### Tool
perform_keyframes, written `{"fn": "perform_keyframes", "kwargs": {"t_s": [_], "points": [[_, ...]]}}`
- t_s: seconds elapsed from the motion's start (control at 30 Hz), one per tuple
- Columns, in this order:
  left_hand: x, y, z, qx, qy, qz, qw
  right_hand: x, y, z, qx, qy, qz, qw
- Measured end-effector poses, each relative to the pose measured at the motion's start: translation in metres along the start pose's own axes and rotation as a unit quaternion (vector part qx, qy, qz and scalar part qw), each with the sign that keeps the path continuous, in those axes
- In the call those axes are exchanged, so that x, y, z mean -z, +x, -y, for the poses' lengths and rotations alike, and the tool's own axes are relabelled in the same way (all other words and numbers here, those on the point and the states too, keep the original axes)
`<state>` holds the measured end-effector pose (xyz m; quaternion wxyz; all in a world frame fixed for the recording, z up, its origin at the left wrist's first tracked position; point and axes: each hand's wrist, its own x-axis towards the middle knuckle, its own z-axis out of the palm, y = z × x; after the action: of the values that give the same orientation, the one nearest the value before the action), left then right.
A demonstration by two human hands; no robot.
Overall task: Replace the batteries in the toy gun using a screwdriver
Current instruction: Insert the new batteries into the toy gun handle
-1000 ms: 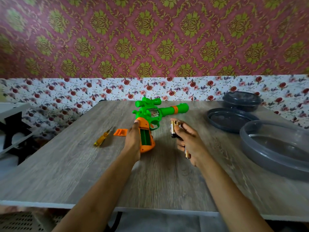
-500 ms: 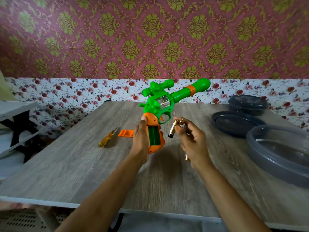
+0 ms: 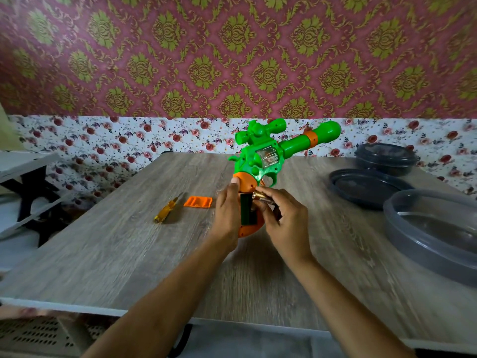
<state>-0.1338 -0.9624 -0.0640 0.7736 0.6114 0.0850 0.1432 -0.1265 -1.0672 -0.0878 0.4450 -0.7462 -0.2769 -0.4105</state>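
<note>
toy gun [image 3: 260, 161] is held up off the table [image 3: 129, 254], roughly centre of the view, its green barrel pointing up and away to the right and its orange grip pointing down toward the person. left hand [image 3: 227, 215] is wrapped around the left side of the grip, thumb resting up on the orange top. the battery compartment [image 3: 247, 210] lies open as a dark slot running lengthwise down the grip, facing the camera. right hand [image 3: 284, 218] is closed in a pinch on a gold-tipped battery [image 3: 262, 197], which sits just at the upper right edge of that slot, lying slanted across it rather than along it. so the slot is immediately left of the right hand's fingertips; the battery likely needs turning to match the slot's long axis before it seats. whether the hand holds more cells i cannot tell. orange cover [image 3: 198, 202] and yellow screwdriver [image 3: 166, 211] lie on the table to the left, apart from both hands.
</note>
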Motion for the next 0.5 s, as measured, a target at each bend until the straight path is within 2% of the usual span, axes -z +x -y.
{"fn": "perform_keyframes", "kwargs": {"t_s": [0.1, 0.2, 0.5], "points": [[-0.001, 0.0, 0.004, 0.002, -0.012, 0.006, 1.0, -0.001, -0.001, -0.001, 0.005, -0.032, 0.01, 0.999], [0.0, 0.0, 0.004, 0.008, -0.016, -0.01, 1.0, -0.003, -0.003, 0.001, 0.016, -0.078, 0.058, 0.995], [0.003, 0.011, 0.014, 0.079, -0.066, -0.039, 0.994, -0.004, -0.005, 0.004, 0.054, -0.155, 0.148, 0.975]]}}
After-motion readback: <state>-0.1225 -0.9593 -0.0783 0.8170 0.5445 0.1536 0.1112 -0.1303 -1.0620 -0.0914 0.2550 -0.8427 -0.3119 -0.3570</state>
